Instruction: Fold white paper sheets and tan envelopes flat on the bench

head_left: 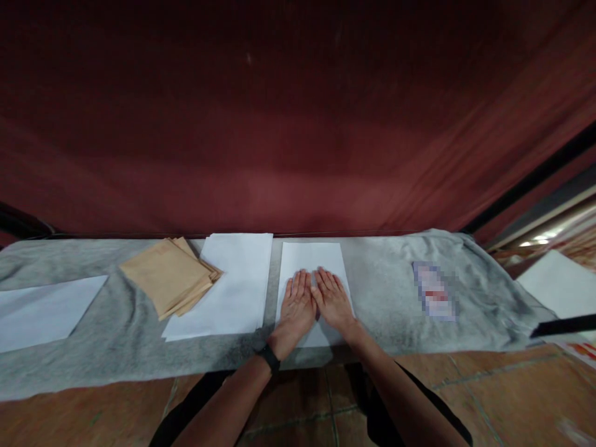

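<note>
Both hands lie flat, side by side, on a white sheet of paper [310, 254] in front of me. My left hand [297, 305] wears a dark band at the wrist, and its fingers point away from me. Close beside it, palm down with fingers stretched out, is my right hand [333, 301]. Neither hand grips anything. Just left of the sheet is a stack of white paper [237, 285]. A pile of brown paper envelopes or bags [167, 273] overlaps that stack's left side. What lies under my palms is hidden.
Grey cloth [379, 298] covers the narrow table. Another white sheet [46, 310] rests at the far left. On the right lies a blurred-out pale item with a red mark [434, 292]. A dark red fabric wall [298, 155] rises behind the table; tiled floor [503, 397] shows below.
</note>
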Motion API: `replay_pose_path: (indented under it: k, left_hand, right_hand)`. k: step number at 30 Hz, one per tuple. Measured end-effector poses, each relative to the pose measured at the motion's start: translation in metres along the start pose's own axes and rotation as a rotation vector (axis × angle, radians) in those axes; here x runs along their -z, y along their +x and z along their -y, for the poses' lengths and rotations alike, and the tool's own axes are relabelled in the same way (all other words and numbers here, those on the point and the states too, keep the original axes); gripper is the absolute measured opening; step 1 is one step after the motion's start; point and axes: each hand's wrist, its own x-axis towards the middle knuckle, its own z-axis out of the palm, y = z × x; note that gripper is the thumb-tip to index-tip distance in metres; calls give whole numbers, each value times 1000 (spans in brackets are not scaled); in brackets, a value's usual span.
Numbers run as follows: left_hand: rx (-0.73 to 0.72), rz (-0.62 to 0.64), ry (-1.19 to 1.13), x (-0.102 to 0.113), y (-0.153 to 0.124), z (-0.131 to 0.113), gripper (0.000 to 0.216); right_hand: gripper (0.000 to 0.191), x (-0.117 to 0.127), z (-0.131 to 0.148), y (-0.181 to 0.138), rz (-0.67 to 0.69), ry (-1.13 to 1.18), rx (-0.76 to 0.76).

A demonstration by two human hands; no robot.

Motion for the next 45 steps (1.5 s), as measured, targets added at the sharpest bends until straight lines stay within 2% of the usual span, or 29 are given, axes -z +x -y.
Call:
replay_pose_path:
  k: [6,12,14,16,22,25,28,38,42,45]
  left_hand:
    - [98,-16,43,6,-3,18,61]
    - [145,-39,60,6,-5,20,63]
    - [163,-52,44,7,-5,19,62]
    - [182,-73,30,8,-8,18,62]
    - [39,-109,8,0,-35,7,59]
    - [14,-101,31,-6,-46,7,59]
    - [10,-136,34,-9,-50,13,58]
    - [41,-268,-21,-2,-58,38,72]
    - [42,-261,10,4,-56,37,69]
    - [54,-264,21,12,-43,33,63]
  right_hand:
    - [61,11,-35,-11,-85,-114,-72]
    - [61,23,-54,-21,-150,-133,-178]
    - [60,27,-48,-23,-180,-134,-217]
    - [60,27,-34,-27,-185,-117,-194]
    - [54,6,21,-50,-75,-13,53]
    - [54,4,24,-59,-53,-56,107]
    - [58,10,14,-63,-41,-127,128]
    - [63,30,-29,-68,-50,-260,-67]
    - [61,38,-34,-67,-22,-260,-141]
    - [61,45,-32,-53,-36,-212,-198]
